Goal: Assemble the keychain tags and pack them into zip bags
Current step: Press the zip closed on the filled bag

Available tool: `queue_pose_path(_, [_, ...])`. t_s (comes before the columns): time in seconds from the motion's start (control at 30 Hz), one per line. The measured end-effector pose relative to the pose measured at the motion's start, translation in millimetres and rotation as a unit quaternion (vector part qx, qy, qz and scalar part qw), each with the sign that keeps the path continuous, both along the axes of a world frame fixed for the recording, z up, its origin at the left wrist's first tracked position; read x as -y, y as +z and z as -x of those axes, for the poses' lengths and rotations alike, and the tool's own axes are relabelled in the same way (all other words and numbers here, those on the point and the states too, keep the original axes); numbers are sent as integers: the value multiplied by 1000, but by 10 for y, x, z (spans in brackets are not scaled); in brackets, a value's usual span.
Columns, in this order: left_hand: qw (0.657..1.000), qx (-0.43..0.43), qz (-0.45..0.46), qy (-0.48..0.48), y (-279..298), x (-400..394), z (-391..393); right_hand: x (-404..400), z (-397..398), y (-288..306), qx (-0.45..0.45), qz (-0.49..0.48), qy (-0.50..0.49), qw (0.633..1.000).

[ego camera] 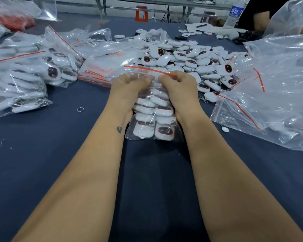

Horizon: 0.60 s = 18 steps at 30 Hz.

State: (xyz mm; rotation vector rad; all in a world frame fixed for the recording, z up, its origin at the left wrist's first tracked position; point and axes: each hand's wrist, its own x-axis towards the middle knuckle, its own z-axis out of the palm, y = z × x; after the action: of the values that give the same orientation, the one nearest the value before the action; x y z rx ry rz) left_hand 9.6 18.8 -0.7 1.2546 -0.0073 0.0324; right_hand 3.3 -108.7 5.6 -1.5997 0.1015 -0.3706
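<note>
Zip bag (151, 117), filled with white keychain tags (148, 109), stands upright on the counter (68, 154) between both hands. Left hand (128, 88) and right hand (179, 86) each pinch the bag just below its red seal strip (147, 69), fingers curled, thumbs nearly meeting. Loose tags are heaped (191, 58) beyond the hands. Packed bags (24, 81) lie left of the left hand; empty bags (269, 102) right of the right hand. A split ring (80, 109) lies beside the left forearm.
</note>
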Motion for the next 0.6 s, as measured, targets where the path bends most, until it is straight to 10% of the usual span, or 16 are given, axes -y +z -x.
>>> queue_pose_path(0.6, [996, 15, -86, 36, -17, 42, -4, 8, 18, 26, 31, 160, 15, 987])
